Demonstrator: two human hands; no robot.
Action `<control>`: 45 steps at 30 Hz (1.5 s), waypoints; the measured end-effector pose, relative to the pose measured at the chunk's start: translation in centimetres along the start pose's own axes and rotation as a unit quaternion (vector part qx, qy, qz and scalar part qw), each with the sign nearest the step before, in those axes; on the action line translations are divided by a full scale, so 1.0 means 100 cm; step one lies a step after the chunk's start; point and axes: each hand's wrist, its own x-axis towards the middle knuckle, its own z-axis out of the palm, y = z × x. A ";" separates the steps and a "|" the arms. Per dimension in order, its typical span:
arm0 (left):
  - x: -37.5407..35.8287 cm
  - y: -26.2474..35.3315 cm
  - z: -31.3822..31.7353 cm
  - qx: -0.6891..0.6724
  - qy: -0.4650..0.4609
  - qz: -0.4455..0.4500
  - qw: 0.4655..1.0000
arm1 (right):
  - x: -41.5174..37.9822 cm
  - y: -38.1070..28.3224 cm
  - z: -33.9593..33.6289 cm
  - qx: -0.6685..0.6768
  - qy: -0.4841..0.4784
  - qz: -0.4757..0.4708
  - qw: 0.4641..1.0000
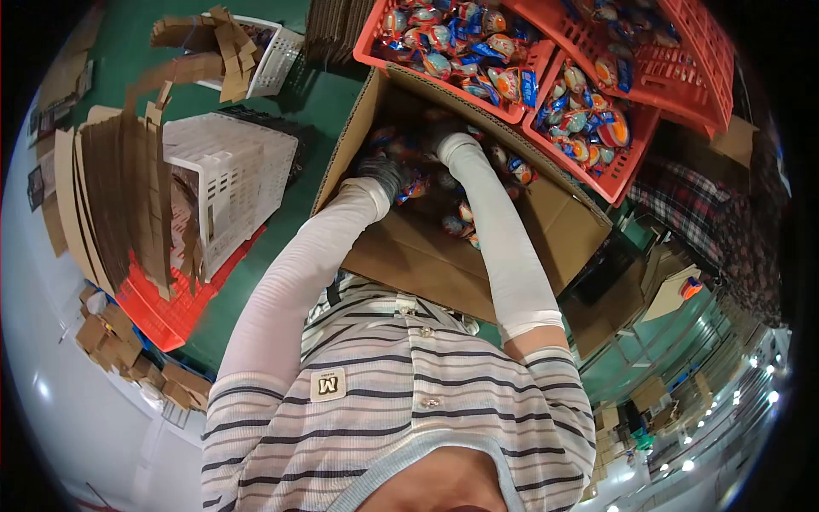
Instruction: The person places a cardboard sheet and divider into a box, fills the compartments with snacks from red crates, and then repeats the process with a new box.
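Note:
Both my arms, in white sleeves, reach down into an open cardboard box [392,247] right in front of my body. My left hand [381,175], in a grey glove, is by the box's left wall, beside several small wrapped packets [415,185] in orange, blue and clear film. Deeper in the middle is my right hand [444,136], gloved too and close to more wrapped packets [519,168]. Shadow and the packets hide the fingers of both hands, so whether they grip anything does not show.
Beyond the box stand a red crate [367,51] and a second red crate [616,189], both full of the same packets. To the left are a white crate [243,171] with cardboard sheets [119,196] and a red basket [162,316]. A plaid cloth [682,192] is at right.

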 end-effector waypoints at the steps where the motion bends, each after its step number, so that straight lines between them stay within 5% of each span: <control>1: -0.008 0.004 -0.014 0.019 -0.025 0.025 0.999 | 0.007 0.003 0.017 -0.004 0.075 0.011 0.997; 5: 0.006 -0.003 0.007 0.019 -0.006 0.043 0.999 | -0.045 -0.029 -0.040 -0.130 0.065 0.020 0.989; 7: -0.006 0.000 -0.001 0.113 -0.025 0.074 0.990 | -0.067 -0.043 -0.073 0.040 -0.054 0.058 0.996; 8: -0.013 0.001 -0.006 0.210 -0.045 0.106 0.971 | -0.071 -0.045 -0.072 -0.012 -0.040 0.053 0.998; 11: -0.029 0.010 -0.026 0.083 -0.037 0.057 0.994 | -0.059 -0.027 -0.039 0.018 -0.020 0.061 0.998; 15: -0.037 0.011 -0.039 0.170 -0.065 0.129 0.975 | -0.052 -0.041 -0.060 -0.048 -0.036 0.001 0.998; 17: -0.024 0.002 -0.024 -0.114 -0.014 0.041 0.993 | -0.052 -0.044 -0.074 -0.004 -0.092 -0.009 0.996; 21: -0.029 0.009 -0.031 -0.117 0.005 0.007 0.993 | -0.046 -0.035 -0.052 0.003 -0.090 -0.041 0.995; 23: -0.027 0.009 -0.044 0.015 0.018 0.162 0.986 | -0.062 -0.034 -0.062 0.145 0.065 0.120 0.980; 24: -0.028 0.011 -0.051 0.080 0.026 0.239 0.967 | -0.077 -0.027 -0.068 0.145 0.065 0.126 0.979; 25: -0.031 0.013 -0.057 0.082 0.024 0.244 0.966 | -0.098 -0.014 -0.074 0.279 0.029 0.093 0.955; 26: -0.035 0.016 -0.061 -0.064 0.003 0.242 0.968 | -0.114 -0.004 -0.076 0.409 -0.006 0.058 0.911; 27: -0.041 0.020 -0.064 -0.207 -0.018 0.234 0.950 | -0.119 0.005 -0.052 0.587 0.009 0.062 0.807; 29: -0.046 0.035 -0.057 -0.214 0.007 0.243 0.946 | -0.150 -0.007 -0.089 0.830 -0.130 0.077 0.537; 33: -0.026 0.041 -0.012 -0.387 -0.044 0.336 0.858 | -0.173 0.003 -0.099 0.857 -0.124 0.041 0.499; 35: -0.030 0.048 -0.011 -0.416 -0.069 0.319 0.849 | -0.167 0.007 -0.092 0.638 -0.097 -0.058 0.761; 36: -0.038 0.052 -0.006 -0.531 -0.135 0.332 0.768 | -0.161 0.008 -0.089 0.463 -0.057 -0.017 0.884; 37: -0.038 0.046 -0.014 -0.527 -0.139 0.335 0.769 | -0.164 0.007 -0.082 0.466 -0.052 -0.013 0.883; 39: -0.035 0.023 -0.032 -0.194 -0.155 0.382 0.890 | -0.173 0.002 -0.067 0.564 -0.060 0.050 0.822; 40: -0.053 0.028 -0.054 0.051 0.008 0.385 0.922 | -0.178 -0.003 -0.072 0.469 -0.047 0.039 0.881; 41: -0.050 0.029 -0.051 0.055 0.008 0.387 0.921 | -0.172 -0.004 -0.047 0.403 -0.014 0.048 0.914; 43: -0.043 0.033 -0.036 0.310 0.086 0.405 0.856 | -0.169 -0.009 -0.022 0.178 -0.058 0.069 0.980; 45: -0.039 0.038 -0.024 0.333 0.006 0.408 0.850 | -0.177 -0.012 -0.006 0.105 -0.012 0.051 0.993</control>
